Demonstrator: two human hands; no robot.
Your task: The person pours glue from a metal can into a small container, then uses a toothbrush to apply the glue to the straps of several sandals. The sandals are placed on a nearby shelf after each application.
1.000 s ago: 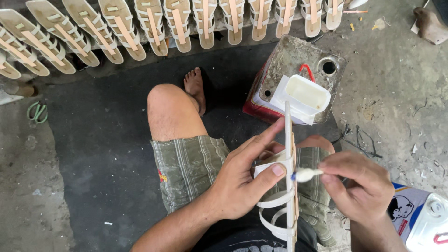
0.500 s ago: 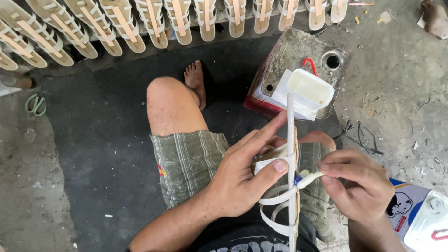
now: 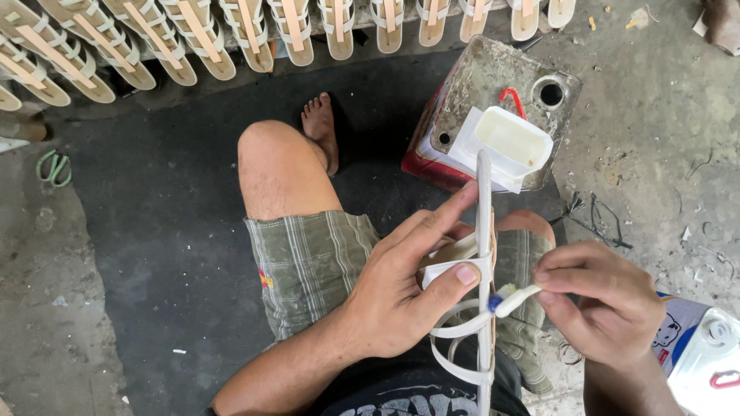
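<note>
My left hand [image 3: 401, 285] grips a pale sandal sole [image 3: 484, 231] held on edge, with white straps [image 3: 455, 339] looping off its side; the thumb presses a strap and the forefinger lies along the sole. My right hand [image 3: 605, 308] pinches a small white brush [image 3: 512, 298] with a blue ferrule, its tip touching the sole's edge just right of my left thumb. Both hands work above my lap, over plaid shorts [image 3: 308, 262].
A white tub of pale glue [image 3: 512, 142] sits on a dirty square metal can [image 3: 493, 85] ahead. A row of finished sandals [image 3: 231, 31] lies along the top. My bare knee [image 3: 270, 166] and foot [image 3: 320, 127] rest on dark matting. A white plastic jug [image 3: 705, 362] stands at lower right.
The view has shifted slightly. My right hand has slid the brush a little lower along the sole's edge; my left hand keeps the same grip.
</note>
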